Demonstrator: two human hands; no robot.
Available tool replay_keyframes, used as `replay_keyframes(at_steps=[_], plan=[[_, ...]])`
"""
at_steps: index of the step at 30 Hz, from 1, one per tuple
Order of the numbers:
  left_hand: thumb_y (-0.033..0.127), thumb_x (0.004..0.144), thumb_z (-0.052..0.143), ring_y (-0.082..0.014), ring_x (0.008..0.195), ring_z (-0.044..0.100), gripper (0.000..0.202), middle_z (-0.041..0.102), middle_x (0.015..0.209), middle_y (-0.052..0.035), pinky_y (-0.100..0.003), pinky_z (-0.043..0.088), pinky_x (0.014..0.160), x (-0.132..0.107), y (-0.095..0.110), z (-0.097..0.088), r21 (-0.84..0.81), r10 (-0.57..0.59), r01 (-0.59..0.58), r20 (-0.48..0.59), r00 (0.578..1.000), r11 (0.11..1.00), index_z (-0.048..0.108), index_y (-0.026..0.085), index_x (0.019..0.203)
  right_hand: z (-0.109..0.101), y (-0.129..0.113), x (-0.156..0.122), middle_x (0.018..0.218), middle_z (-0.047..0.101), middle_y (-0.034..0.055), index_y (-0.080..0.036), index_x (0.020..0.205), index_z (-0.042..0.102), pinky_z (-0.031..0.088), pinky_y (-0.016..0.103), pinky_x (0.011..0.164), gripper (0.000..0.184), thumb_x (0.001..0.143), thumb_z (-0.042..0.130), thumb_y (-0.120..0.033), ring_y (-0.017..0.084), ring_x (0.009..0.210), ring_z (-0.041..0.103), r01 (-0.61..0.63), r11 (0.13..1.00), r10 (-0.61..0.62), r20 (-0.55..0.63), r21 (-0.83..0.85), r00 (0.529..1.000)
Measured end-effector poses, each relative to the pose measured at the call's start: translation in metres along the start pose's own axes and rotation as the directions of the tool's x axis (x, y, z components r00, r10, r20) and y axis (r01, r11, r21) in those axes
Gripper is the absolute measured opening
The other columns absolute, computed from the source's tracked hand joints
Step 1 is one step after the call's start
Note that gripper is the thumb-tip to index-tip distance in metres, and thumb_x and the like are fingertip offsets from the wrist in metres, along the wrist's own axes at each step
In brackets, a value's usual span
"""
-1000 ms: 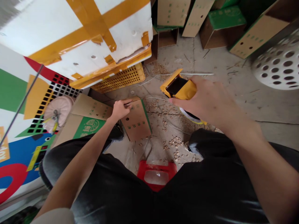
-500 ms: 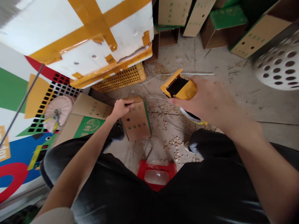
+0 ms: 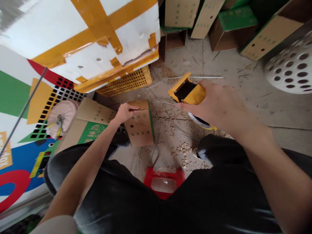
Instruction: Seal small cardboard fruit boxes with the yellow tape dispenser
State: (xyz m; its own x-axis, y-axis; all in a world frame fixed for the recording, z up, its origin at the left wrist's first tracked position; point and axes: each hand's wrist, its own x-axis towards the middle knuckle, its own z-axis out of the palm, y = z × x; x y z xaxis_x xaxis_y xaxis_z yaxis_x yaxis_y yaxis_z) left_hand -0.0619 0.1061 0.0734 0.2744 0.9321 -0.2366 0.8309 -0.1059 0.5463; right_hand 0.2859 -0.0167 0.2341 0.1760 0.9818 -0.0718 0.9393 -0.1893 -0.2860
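Note:
My left hand [image 3: 125,112] is closed on the upper edge of a small brown cardboard box [image 3: 141,130] with green edges and printed green marks. The box stands on the floor between my feet, its printed side towards me. In my right hand [image 3: 225,109] is a yellow tape dispenser [image 3: 195,95], held above the floor to the right of the box. Its dark opening faces up and left. A pale ring shows under my fingers, and the rest of the dispenser is hidden by the hand.
A taped white foam box [image 3: 136,24] rests on a yellow crate [image 3: 126,81] at upper left. Another carton [image 3: 96,112] lies left of my knee. Open cartons [image 3: 235,19] stand behind, a white holed basket [image 3: 290,68] is right, and a red stool [image 3: 179,177] is below me.
The small cardboard box has shifted slightly left and up and turned a little, with my left hand still on it. My right hand and the tape dispenser have hardly moved.

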Motion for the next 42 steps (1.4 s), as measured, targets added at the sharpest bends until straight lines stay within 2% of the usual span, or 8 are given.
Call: replay_keyframes(at_steps=[4, 10, 19, 23, 29, 34, 37, 42], plan=[[0.018, 0.086, 0.071, -0.0272, 0.119, 0.075, 0.037, 0.08, 0.122, -0.0057, -0.042, 0.056, 0.109, 0.0, 0.001, 0.0, 0.099, 0.026, -0.031, 0.056, 0.998, 0.995, 0.082, 0.023, 0.121, 0.0, 0.0, 0.0, 0.088, 0.068, 0.011, -0.022, 0.116, 0.068, 0.049, 0.045, 0.072, 0.062, 0.079, 0.07, -0.071, 0.037, 0.086, 0.066, -0.007, 1.0, 0.007, 0.003, 0.003, 1.0], [0.028, 0.084, 0.075, -0.0319, 0.116, 0.075, 0.044, 0.078, 0.125, -0.0151, -0.042, 0.057, 0.104, 0.004, -0.006, -0.003, 0.188, -0.088, 0.07, 0.089, 0.992, 0.98, 0.077, 0.015, 0.127, 0.001, -0.002, 0.001, 0.088, 0.069, 0.0103, -0.024, 0.117, 0.067, 0.049, 0.047, 0.073, 0.06, 0.08, 0.069, -0.071, 0.037, 0.084, 0.066, 0.0, 1.0, 0.0, 0.018, 0.002, 1.0], [0.039, 0.075, 0.082, -0.0297, 0.128, 0.07, 0.068, 0.071, 0.141, -0.0144, -0.037, 0.054, 0.11, -0.006, -0.001, -0.005, -0.018, -0.098, 0.108, 0.282, 0.954, 0.994, 0.068, 0.016, 0.137, 0.002, 0.0, -0.001, 0.086, 0.068, 0.0096, -0.025, 0.12, 0.068, 0.049, 0.046, 0.073, 0.061, 0.08, 0.07, -0.07, 0.036, 0.082, 0.065, -0.002, 1.0, 0.002, 0.006, 0.005, 1.0], [0.057, 0.072, 0.084, -0.0319, 0.144, 0.058, 0.094, 0.055, 0.159, -0.0176, -0.038, 0.048, 0.117, -0.011, 0.003, 0.004, 0.014, -0.119, 0.122, 0.345, 0.931, 0.992, 0.054, 0.018, 0.153, 0.004, 0.0, -0.001, 0.088, 0.069, 0.0104, -0.024, 0.119, 0.067, 0.05, 0.047, 0.073, 0.063, 0.078, 0.07, -0.072, 0.037, 0.084, 0.066, -0.008, 1.0, 0.007, 0.011, 0.005, 1.0], [0.079, 0.067, 0.079, -0.0393, 0.165, 0.01, 0.126, 0.018, 0.175, -0.0221, -0.053, 0.022, 0.132, -0.014, 0.0, 0.031, 0.335, -0.193, 0.061, 0.375, 0.907, 0.94, 0.034, 0.015, 0.166, 0.006, 0.001, 0.0, 0.09, 0.071, 0.0123, -0.024, 0.113, 0.066, 0.05, 0.047, 0.07, 0.061, 0.078, 0.069, -0.074, 0.039, 0.085, 0.068, 0.006, 1.0, -0.006, 0.007, -0.011, 1.0], [0.088, 0.081, 0.056, -0.0395, 0.164, 0.002, 0.124, 0.008, 0.176, -0.0243, -0.059, 0.013, 0.133, -0.02, -0.008, 0.044, 0.372, -0.194, 0.037, 0.397, 0.897, 0.928, 0.022, 0.008, 0.169, 0.006, 0.001, 0.0, 0.089, 0.071, 0.0124, -0.024, 0.115, 0.067, 0.05, 0.047, 0.07, 0.063, 0.078, 0.068, -0.075, 0.041, 0.086, 0.069, -0.002, 1.0, 0.002, 0.008, -0.017, 1.0], [0.091, 0.078, 0.053, -0.0396, 0.164, -0.001, 0.132, 0.003, 0.175, -0.0261, -0.058, 0.015, 0.133, -0.022, -0.014, 0.046, 0.408, -0.241, 0.066, 0.394, 0.887, 0.911, 0.017, 0.004, 0.17, 0.005, 0.002, -0.001, 0.09, 0.071, 0.013, -0.023, 0.115, 0.066, 0.051, 0.047, 0.07, 0.064, 0.078, 0.068, -0.075, 0.042, 0.087, 0.069, 0.002, 1.0, -0.002, 0.005, -0.025, 1.0], [0.094, 0.071, 0.058, -0.0377, 0.165, 0.002, 0.135, 0.012, 0.176, -0.0248, -0.05, 0.021, 0.132, -0.021, -0.031, 0.039, 0.39, -0.263, 0.094, 0.408, 0.874, 0.916, 0.024, 0.007, 0.168, 0.004, 0.001, -0.002, 0.089, 0.07, 0.0128, -0.023, 0.114, 0.066, 0.051, 0.048, 0.072, 0.06, 0.08, 0.069, -0.072, 0.04, 0.087, 0.069, 0.012, 1.0, -0.012, 0.01, -0.008, 1.0]])
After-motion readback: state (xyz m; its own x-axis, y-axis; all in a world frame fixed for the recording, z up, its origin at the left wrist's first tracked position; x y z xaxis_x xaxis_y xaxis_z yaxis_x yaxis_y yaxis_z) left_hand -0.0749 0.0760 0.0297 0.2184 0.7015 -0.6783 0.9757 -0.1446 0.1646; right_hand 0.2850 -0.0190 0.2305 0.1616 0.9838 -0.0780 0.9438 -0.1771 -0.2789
